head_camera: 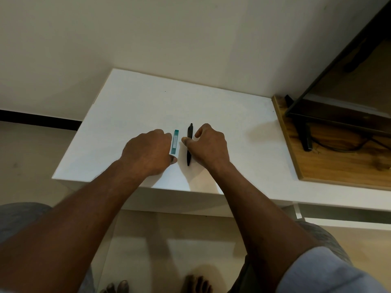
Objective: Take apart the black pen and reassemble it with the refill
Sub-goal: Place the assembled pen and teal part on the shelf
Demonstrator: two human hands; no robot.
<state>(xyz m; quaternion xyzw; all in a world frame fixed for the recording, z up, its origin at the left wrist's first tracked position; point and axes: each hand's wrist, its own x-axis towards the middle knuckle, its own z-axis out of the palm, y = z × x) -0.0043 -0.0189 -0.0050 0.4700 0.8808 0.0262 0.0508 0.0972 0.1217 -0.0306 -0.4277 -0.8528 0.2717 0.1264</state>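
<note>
White tabletop (137, 106), two bare hands close together but not touching, and between them the job's two pieces. We see the black pen (189, 154) lying flat and in one piece just inside the right hand (208, 146), whose thumb lies against the barrel's inner side while the curled fingers arch over the outer side; whether that pinch has closed, we cannot tell. The teal refill packet (175, 142) lies just beside the left hand (148, 153), flanked by its knuckles and thumb, and again we cannot say if it is gripped or merely touched. Packet and pen lie parallel, near each other but apart.

We judge the dismantling not yet begun, and the risks lie in the first lift. A round barrel nudged by a thumb could roll toward the tabletop's near edge, below both wrists, and drop to the floor. Once the pen is unscrewed, small inner parts could spring loose. Careless left knuckles could also push the packet aside.
</note>
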